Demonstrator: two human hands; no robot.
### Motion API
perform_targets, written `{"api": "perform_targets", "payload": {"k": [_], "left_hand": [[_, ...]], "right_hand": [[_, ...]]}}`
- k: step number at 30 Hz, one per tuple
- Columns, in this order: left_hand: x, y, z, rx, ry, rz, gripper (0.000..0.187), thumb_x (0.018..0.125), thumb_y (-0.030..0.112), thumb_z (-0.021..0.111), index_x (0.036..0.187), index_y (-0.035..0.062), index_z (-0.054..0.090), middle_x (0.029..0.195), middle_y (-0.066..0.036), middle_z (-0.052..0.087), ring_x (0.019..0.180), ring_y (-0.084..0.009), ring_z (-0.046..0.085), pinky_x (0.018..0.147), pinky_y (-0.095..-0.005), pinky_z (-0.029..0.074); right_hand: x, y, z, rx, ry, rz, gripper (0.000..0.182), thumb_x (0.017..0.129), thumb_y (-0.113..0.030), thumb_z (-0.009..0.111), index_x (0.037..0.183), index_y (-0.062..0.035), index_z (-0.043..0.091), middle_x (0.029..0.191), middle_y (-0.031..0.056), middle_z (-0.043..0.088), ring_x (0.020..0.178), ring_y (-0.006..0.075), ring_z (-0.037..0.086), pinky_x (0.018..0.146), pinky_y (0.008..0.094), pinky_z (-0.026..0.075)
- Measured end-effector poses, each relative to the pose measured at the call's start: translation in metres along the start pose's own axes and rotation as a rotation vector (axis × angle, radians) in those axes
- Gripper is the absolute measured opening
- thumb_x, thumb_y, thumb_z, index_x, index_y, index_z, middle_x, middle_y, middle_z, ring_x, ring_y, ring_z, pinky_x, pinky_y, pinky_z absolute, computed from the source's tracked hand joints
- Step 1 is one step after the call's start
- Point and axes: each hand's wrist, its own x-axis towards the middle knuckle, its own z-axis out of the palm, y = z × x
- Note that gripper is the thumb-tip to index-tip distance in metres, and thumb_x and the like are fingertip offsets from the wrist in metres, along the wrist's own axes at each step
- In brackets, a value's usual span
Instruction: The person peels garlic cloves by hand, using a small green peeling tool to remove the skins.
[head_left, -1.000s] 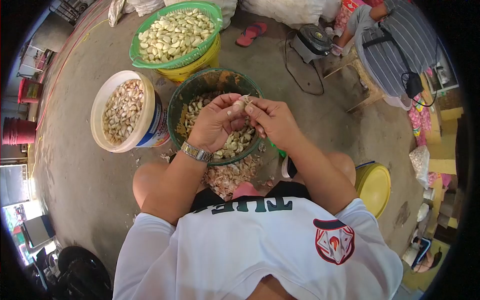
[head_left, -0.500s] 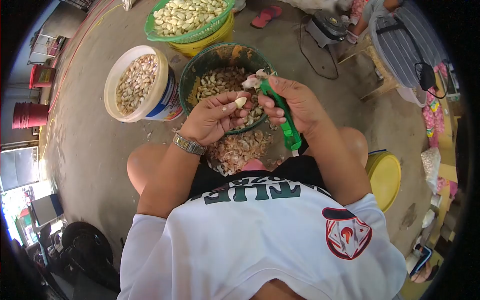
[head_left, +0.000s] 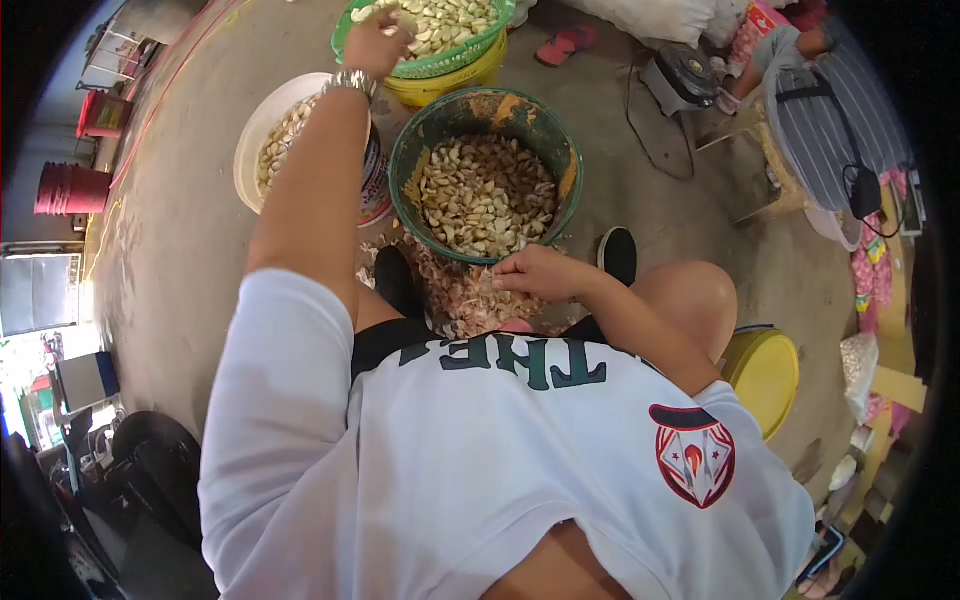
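My left hand (head_left: 376,48) is at the left side of a green basket (head_left: 460,62) heaped with peeled garlic cloves (head_left: 440,22). Its fingers look loosely apart, and no clove shows clearly in them. Just outside the near rim of a dark green tub (head_left: 573,190), my right hand (head_left: 543,273) hangs above a heap of garlic skins (head_left: 465,295). Its fingers are curled together; what they hold is hidden, and the green-handled knife is out of sight. Unpeeled garlic cloves (head_left: 485,195) lie in the tub.
A white bucket (head_left: 250,150) of cloves stands left of the tub, partly behind my left forearm. The basket rests on a yellow bucket (head_left: 450,88). A yellow-lidded bucket (head_left: 765,380) is by my right knee. A pink slipper (head_left: 566,46) and a black appliance (head_left: 682,80) lie beyond.
My left hand has gone from above the tub, where it held a peeled clove, out to the basket. My right hand has dropped toward the skins, and the green-handled knife no longer shows.
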Motion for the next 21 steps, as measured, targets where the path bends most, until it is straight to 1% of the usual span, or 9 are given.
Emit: {"api": "perform_targets", "payload": {"k": [1,4,6,7,8,14,17,20,21], "left_hand": [[0.001,0.018,-0.005,0.243,0.030,-0.013,0.047,0.076,0.027,0.057,0.113,0.0000,0.044,0.095,-0.017,0.055,0.069,-0.0217,0.059,0.058,-0.0296,0.048],[-0.021,0.033,0.009,1.187,-0.191,0.314,0.044,0.075,0.024,0.056,0.110,0.0006,0.046,0.097,-0.018,0.053,0.072,-0.0264,0.058,0.063,-0.0331,0.048],[-0.070,0.003,0.011,1.007,-0.683,0.711,0.029,0.071,0.013,0.050,0.097,0.0011,0.053,0.105,-0.017,0.049,0.094,-0.0285,0.049,0.078,-0.0366,0.043],[-0.100,0.008,0.014,1.006,-0.998,0.708,0.026,0.071,0.009,0.049,0.095,0.0019,0.054,0.104,-0.017,0.049,0.098,-0.0283,0.047,0.079,-0.0363,0.043],[-0.130,-0.011,0.019,0.952,-1.093,0.524,0.028,0.068,0.009,0.051,0.096,0.0038,0.055,0.103,-0.015,0.050,0.096,-0.0283,0.048,0.078,-0.0366,0.044],[-0.179,-0.030,0.105,0.622,-0.943,-0.174,0.032,0.073,0.008,0.053,0.104,0.0072,0.052,0.107,-0.017,0.050,0.088,-0.0311,0.053,0.079,-0.0358,0.044],[-0.186,-0.039,0.148,0.689,-0.670,-0.047,0.030,0.075,0.008,0.046,0.104,0.0024,0.052,0.106,-0.016,0.051,0.101,-0.0292,0.046,0.084,-0.0382,0.039],[-0.178,-0.054,0.163,0.817,-0.848,0.100,0.035,0.075,0.006,0.048,0.109,0.0016,0.048,0.109,-0.017,0.050,0.109,-0.0264,0.039,0.088,-0.0382,0.037],[-0.166,-0.054,0.165,1.011,-1.172,0.063,0.035,0.074,0.004,0.050,0.109,0.0000,0.048,0.108,-0.016,0.051,0.099,-0.0267,0.048,0.082,-0.0373,0.042]], "right_hand": [[0.008,0.014,0.001,-0.043,0.025,0.015,0.025,0.080,-0.024,0.051,0.088,-0.0013,0.058,0.057,0.0041,0.051,0.049,0.0123,0.045,0.047,0.0266,0.037],[0.021,0.048,0.005,-0.243,0.052,0.141,0.027,0.077,-0.026,0.053,0.084,-0.0012,0.057,0.064,0.0109,0.055,0.055,0.0220,0.051,0.053,0.0327,0.040],[0.020,0.059,0.007,-0.375,0.081,0.190,0.027,0.075,-0.027,0.053,0.082,-0.0012,0.057,0.071,0.0153,0.057,0.063,0.0286,0.054,0.058,0.0368,0.042],[0.014,0.060,0.011,-0.429,0.108,0.189,0.028,0.074,-0.028,0.053,0.081,-0.0011,0.057,0.075,0.0172,0.057,0.067,0.0314,0.054,0.061,0.0385,0.042],[0.009,0.062,0.014,-0.480,0.133,0.189,0.028,0.074,-0.028,0.053,0.080,-0.0010,0.057,0.078,0.0191,0.057,0.072,0.0342,0.054,0.064,0.0402,0.042],[0.009,0.061,0.017,-0.443,0.085,0.276,0.032,0.074,-0.028,0.050,0.079,0.0020,0.059,0.082,0.0227,0.057,0.078,0.0360,0.055,0.069,0.0414,0.044],[0.006,0.043,0.007,-0.446,-0.056,0.345,0.033,0.073,-0.029,0.054,0.087,0.0005,0.056,0.078,0.0231,0.056,0.075,0.0360,0.054,0.067,0.0422,0.042],[0.000,0.047,0.011,-0.452,0.002,0.257,0.030,0.074,-0.028,0.052,0.087,-0.0008,0.057,0.074,0.0228,0.056,0.072,0.0366,0.054,0.066,0.0421,0.042],[-0.004,0.048,0.012,-0.395,0.074,0.172,0.028,0.076,-0.027,0.051,0.088,-0.0023,0.058,0.072,0.0217,0.056,0.070,0.0367,0.054,0.065,0.0424,0.043]]}}
